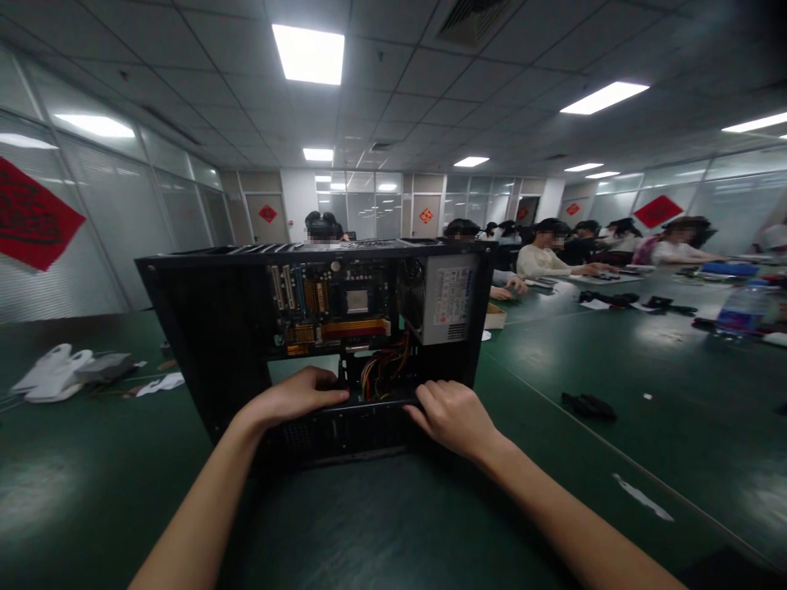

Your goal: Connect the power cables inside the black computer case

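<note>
A black computer case [209, 328] stands on the green table with its open side facing me. Inside it I see a motherboard [357, 283], a silver power supply [448, 299] and a bundle of coloured cables [384, 365]. My left hand [301, 395] is closed on the case's near lower edge, its thumb pointing right and its fingers partly hidden inside. Further right along the same edge, my right hand [453, 416] has its fingers curled over the rim with the thumb below.
On the table [529, 483] lie a black bundle [589, 406] and a strip of white scrap [643, 496]. White objects [52, 371] sit at the left. A plastic bottle [741, 311] stands at the right. Several people work along the far side.
</note>
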`<state>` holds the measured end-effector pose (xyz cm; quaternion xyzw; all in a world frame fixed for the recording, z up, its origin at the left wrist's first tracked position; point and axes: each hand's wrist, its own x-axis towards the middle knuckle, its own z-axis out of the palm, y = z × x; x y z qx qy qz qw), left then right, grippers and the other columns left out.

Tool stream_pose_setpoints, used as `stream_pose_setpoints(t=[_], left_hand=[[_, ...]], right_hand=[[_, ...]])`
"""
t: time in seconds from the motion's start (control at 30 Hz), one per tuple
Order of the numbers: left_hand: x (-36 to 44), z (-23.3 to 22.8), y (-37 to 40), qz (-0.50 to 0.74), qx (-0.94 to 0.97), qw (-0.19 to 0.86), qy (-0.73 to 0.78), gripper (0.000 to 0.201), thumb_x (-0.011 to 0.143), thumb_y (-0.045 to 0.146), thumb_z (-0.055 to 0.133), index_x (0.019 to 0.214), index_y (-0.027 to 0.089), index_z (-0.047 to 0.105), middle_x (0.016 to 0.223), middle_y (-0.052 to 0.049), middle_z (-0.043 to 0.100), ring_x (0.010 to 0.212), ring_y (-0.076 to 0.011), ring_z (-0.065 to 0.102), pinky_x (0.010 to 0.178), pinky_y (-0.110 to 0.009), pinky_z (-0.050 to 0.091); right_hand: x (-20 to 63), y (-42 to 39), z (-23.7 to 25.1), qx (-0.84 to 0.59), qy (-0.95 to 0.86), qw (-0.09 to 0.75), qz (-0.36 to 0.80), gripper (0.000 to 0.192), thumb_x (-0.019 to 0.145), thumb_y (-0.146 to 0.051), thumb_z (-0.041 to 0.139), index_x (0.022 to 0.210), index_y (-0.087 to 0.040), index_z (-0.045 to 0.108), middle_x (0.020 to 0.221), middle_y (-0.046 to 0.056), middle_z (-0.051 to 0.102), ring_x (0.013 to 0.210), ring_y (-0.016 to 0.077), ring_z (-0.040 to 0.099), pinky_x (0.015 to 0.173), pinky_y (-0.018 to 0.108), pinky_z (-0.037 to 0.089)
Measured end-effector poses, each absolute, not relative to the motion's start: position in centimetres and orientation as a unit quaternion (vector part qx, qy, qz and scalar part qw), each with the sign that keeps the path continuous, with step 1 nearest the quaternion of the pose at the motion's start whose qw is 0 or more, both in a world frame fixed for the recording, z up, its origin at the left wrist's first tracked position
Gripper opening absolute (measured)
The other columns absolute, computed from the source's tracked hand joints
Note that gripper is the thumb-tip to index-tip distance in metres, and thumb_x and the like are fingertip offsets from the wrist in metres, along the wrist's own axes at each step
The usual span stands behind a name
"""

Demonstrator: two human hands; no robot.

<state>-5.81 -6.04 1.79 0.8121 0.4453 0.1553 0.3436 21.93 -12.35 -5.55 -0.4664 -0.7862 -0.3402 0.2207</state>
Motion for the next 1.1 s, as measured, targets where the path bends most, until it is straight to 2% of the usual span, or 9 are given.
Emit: stream_pose_setpoints(t=[0.2,0.33,0.5,0.57,0.67,0.77,0.87,1.1], left_hand=[[-5.3,2.0,-5.9,0.197,0.808,0.357,0.426,0.045,0.079,0.054,0.058,0.098,0.015,0.070,0.104,-0.006,0.073,0.096,-0.0253,0.064,0.079,-0.030,0.047],[-5.1,2.2,-5.8,0.231,0.782,0.374,0.442,0.054,0.078,0.058,0.058,0.110,0.014,0.067,0.108,-0.008,0.071,0.091,-0.0242,0.064,0.074,-0.030,0.048],[-5.1,2.0,-5.5,0.291,0.737,0.365,0.488,0.065,0.073,0.063,0.060,0.117,0.016,0.062,0.121,-0.011,0.066,0.102,-0.0272,0.063,0.078,-0.030,0.049],[-5.2,1.9,-5.5,0.292,0.727,0.380,0.492,0.066,0.072,0.066,0.058,0.116,0.016,0.061,0.114,-0.010,0.069,0.097,-0.0269,0.064,0.073,-0.031,0.049],[-5.2,1.7,-5.7,0.282,0.723,0.411,0.478,0.065,0.073,0.068,0.057,0.113,0.016,0.061,0.096,-0.007,0.070,0.079,-0.0219,0.062,0.064,-0.029,0.046],[-5.3,1.7,-5.9,0.282,0.730,0.417,0.462,0.060,0.074,0.067,0.058,0.106,0.016,0.063,0.084,-0.003,0.067,0.067,-0.0164,0.055,0.059,-0.026,0.041],[-5.4,2.0,-6.3,0.274,0.731,0.434,0.450,0.055,0.074,0.064,0.060,0.100,0.016,0.065,0.072,0.000,0.061,0.063,-0.0145,0.049,0.057,-0.024,0.038],[-5.6,2.8,-6.8,0.254,0.716,0.490,0.428,0.051,0.071,0.055,0.068,0.106,0.017,0.063,0.086,-0.002,0.065,0.072,-0.0159,0.055,0.065,-0.025,0.042]], right_hand=[[21.4,-13.2,-5.2,-0.486,-0.786,0.224,-0.308,0.030,0.096,-0.039,0.048,0.079,-0.016,0.056,0.072,0.006,0.060,0.067,0.0195,0.053,0.064,0.033,0.029],[21.2,-13.4,-5.2,-0.499,-0.783,0.226,-0.296,0.030,0.096,-0.041,0.047,0.081,-0.016,0.056,0.075,0.007,0.060,0.070,0.0206,0.053,0.065,0.034,0.030],[21.1,-13.3,-5.3,-0.509,-0.774,0.236,-0.292,0.029,0.095,-0.042,0.050,0.081,-0.017,0.056,0.077,0.006,0.060,0.071,0.0204,0.053,0.066,0.034,0.032],[21.0,-13.2,-5.3,-0.514,-0.772,0.237,-0.290,0.029,0.094,-0.043,0.051,0.081,-0.017,0.055,0.077,0.006,0.060,0.071,0.0204,0.054,0.066,0.034,0.032],[20.9,-13.3,-5.3,-0.519,-0.770,0.238,-0.285,0.028,0.094,-0.043,0.052,0.081,-0.018,0.055,0.078,0.006,0.061,0.071,0.0209,0.054,0.066,0.034,0.033],[20.8,-13.4,-5.3,-0.516,-0.772,0.241,-0.281,0.026,0.093,-0.041,0.053,0.082,-0.018,0.055,0.079,0.006,0.061,0.072,0.0216,0.054,0.066,0.034,0.034],[20.9,-13.5,-5.3,-0.512,-0.776,0.248,-0.273,0.024,0.093,-0.040,0.053,0.083,-0.018,0.055,0.079,0.006,0.060,0.072,0.0222,0.054,0.066,0.035,0.035],[20.7,-13.5,-5.3,-0.519,-0.776,0.250,-0.256,0.019,0.091,-0.037,0.056,0.086,-0.019,0.055,0.082,0.006,0.060,0.074,0.0233,0.054,0.067,0.036,0.036]])
